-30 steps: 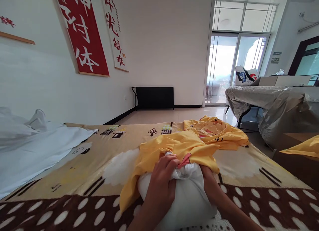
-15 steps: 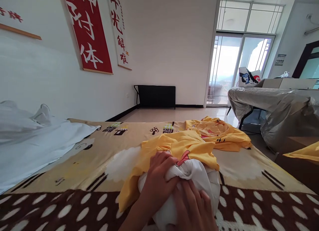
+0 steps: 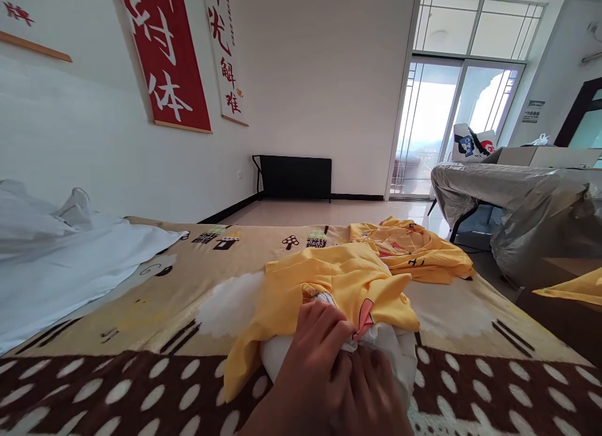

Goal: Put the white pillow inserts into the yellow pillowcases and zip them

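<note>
A yellow fabric cover [image 3: 338,266] with a pink print lies bunched over a puffy white cushion insert [image 3: 399,348] in front of me. At the cover's opening, a short light strip that may be a zip shows. My left hand [image 3: 320,342] is closed on the edge of the cover, fingers curled over it. Against it, my right hand [image 3: 371,386] has its fingers bent and pressed into the white insert just below the pink print. Its fingertips are hidden in the folds.
Another yellow cloth [image 3: 414,251] lies crumpled beyond the cover, on a patterned brown and beige blanket [image 3: 179,285]. White cloth [image 3: 84,254] covers the left side. A plastic-wrapped table [image 3: 508,179] stands at right, near a cardboard box [image 3: 564,270] with yellow cloth on it.
The white insert's bulge at the opening has sunk, and the yellow edge with the pink print has come down over it. My hands have drawn closer together; the left shifted slightly right.
</note>
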